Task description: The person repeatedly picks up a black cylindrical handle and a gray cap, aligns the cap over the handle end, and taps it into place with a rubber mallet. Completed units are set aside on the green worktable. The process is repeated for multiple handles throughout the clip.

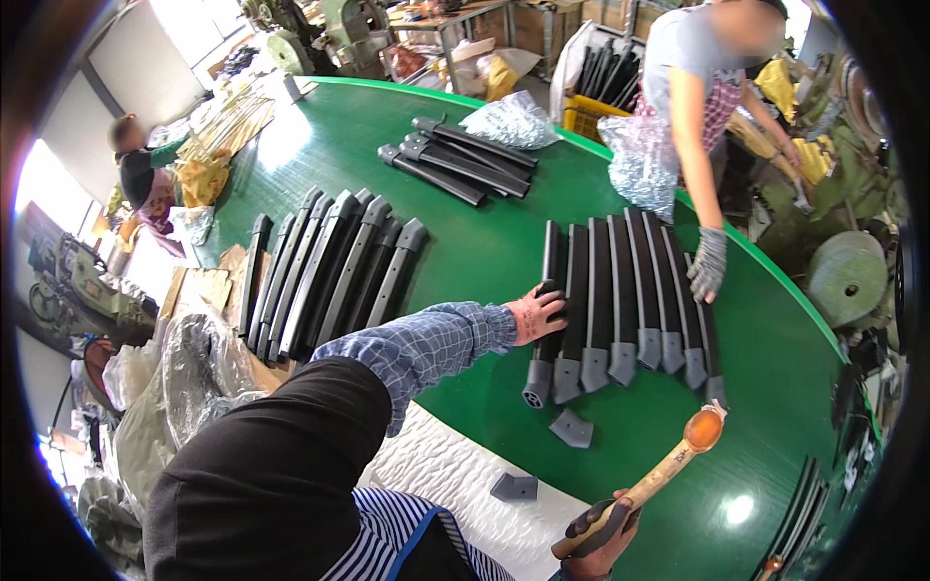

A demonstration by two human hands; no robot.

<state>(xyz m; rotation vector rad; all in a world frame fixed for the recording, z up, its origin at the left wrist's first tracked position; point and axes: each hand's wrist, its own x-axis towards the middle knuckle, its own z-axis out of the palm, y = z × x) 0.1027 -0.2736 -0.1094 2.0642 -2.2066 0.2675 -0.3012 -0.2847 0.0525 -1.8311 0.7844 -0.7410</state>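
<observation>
Left hand [535, 315] presses flat on leftmost black bar [545, 320], fingers open, steadying row on green table [484, 252]. Right hand [603, 531] clenches wooden mallet [668, 470], head poised near capped bar ends.

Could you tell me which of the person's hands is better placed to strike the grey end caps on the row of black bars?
Probably the right hand: it grips the wooden-handled mallet, its amber head beside the grey end caps. The left hand rests on the black bars.
</observation>
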